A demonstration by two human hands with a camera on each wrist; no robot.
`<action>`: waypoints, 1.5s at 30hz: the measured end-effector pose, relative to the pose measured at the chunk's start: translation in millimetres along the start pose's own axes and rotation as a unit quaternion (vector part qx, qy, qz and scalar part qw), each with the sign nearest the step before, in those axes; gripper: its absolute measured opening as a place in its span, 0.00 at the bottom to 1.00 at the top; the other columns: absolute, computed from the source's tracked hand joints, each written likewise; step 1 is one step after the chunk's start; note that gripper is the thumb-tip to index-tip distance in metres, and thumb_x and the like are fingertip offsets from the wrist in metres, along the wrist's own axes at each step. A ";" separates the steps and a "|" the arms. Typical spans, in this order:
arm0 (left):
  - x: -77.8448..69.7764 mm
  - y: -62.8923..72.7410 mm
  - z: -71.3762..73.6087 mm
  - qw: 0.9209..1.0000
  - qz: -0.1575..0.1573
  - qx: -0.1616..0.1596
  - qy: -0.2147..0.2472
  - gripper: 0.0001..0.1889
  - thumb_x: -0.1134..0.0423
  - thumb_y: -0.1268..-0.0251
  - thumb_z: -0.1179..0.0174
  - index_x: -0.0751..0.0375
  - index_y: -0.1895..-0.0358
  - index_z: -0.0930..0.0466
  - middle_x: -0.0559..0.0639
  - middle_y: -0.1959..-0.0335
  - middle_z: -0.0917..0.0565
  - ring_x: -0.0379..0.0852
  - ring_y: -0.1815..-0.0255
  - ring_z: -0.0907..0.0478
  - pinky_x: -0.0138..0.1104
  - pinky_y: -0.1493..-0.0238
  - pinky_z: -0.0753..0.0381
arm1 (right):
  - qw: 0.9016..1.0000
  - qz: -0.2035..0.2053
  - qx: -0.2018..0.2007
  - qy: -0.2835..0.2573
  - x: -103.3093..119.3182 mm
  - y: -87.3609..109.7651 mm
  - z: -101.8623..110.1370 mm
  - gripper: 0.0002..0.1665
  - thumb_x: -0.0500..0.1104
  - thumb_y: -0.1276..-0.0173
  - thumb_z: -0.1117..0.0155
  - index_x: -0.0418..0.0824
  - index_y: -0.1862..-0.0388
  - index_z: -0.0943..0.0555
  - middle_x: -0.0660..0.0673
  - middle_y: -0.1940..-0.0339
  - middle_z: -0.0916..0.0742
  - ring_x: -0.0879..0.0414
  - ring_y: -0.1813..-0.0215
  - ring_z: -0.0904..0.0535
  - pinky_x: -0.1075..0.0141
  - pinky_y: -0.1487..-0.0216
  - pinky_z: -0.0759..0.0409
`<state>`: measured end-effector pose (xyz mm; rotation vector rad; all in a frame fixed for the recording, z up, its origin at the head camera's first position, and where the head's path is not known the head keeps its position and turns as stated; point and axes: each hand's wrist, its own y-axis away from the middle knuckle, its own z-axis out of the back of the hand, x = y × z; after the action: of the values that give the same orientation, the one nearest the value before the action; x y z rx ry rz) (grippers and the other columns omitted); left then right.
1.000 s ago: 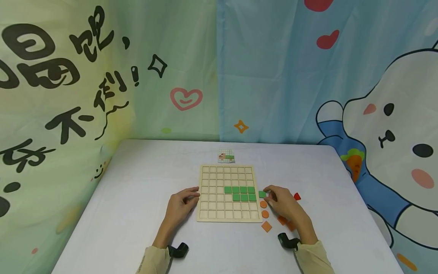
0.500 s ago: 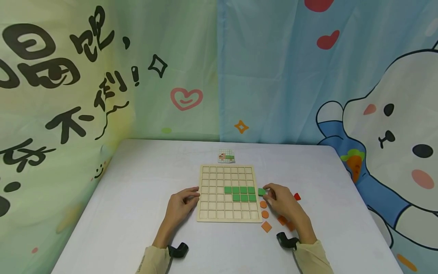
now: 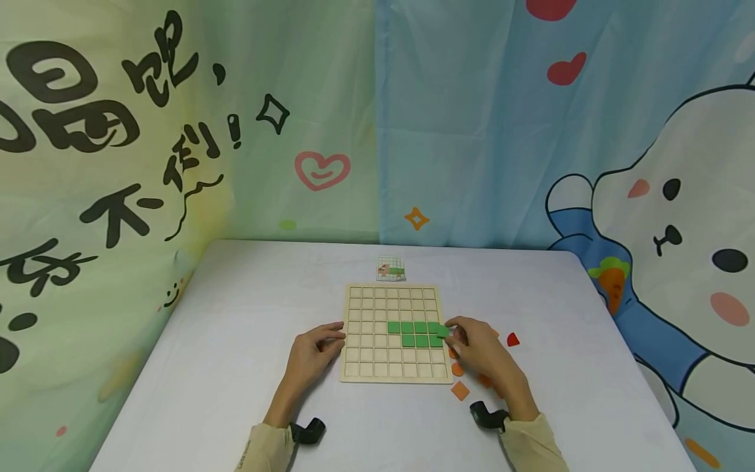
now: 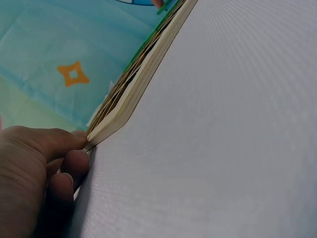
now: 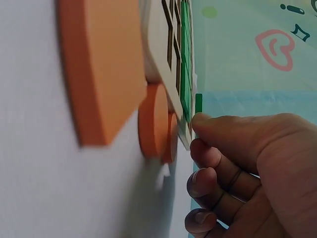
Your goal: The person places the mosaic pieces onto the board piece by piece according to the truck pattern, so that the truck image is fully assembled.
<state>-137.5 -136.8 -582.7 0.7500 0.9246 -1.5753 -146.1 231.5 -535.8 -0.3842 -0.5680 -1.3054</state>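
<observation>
A pale wooden grid board (image 3: 381,354) lies on the table, with several green square tiles (image 3: 414,327) in two of its rows, toward the right side. My left hand (image 3: 315,347) holds the board's left edge, thumb and fingertips at the rim in the left wrist view. Between thumb and index finger my right hand (image 3: 482,347) pinches another green tile (image 5: 198,102), close over the board's right edge, at the end of the upper green row. The other right-hand fingers are curled, as the right wrist view shows.
Orange discs (image 3: 457,369), an orange square tile (image 3: 460,391) and a red piece (image 3: 513,339) lie right of the board, some partly hidden by my right hand. A small picture card (image 3: 391,269) lies behind the board. Printed curtains (image 3: 448,131) hang beyond the table.
My right hand has moved left with the green tile, from beside the board to over its right edge. My left hand has stayed at the left edge.
</observation>
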 end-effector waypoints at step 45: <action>1.1 -0.6 1.1 1.000 -0.010 0.000 -0.004 0.07 0.65 0.35 0.26 0.59 0.56 0.06 0.52 0.41 0.09 0.31 0.74 0.25 0.26 0.70 0.26 | 0.995 0.092 0.033 -0.012 54.2 -18.4 -43.7 0.15 0.40 0.28 0.28 0.36 0.45 0.14 0.55 0.72 0.20 0.66 0.70 0.30 0.70 0.63 0.27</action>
<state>-138.3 -138.2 -583.0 0.7368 0.9292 -1.5939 -147.9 159.7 -539.9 -0.3882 -0.5803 -1.1044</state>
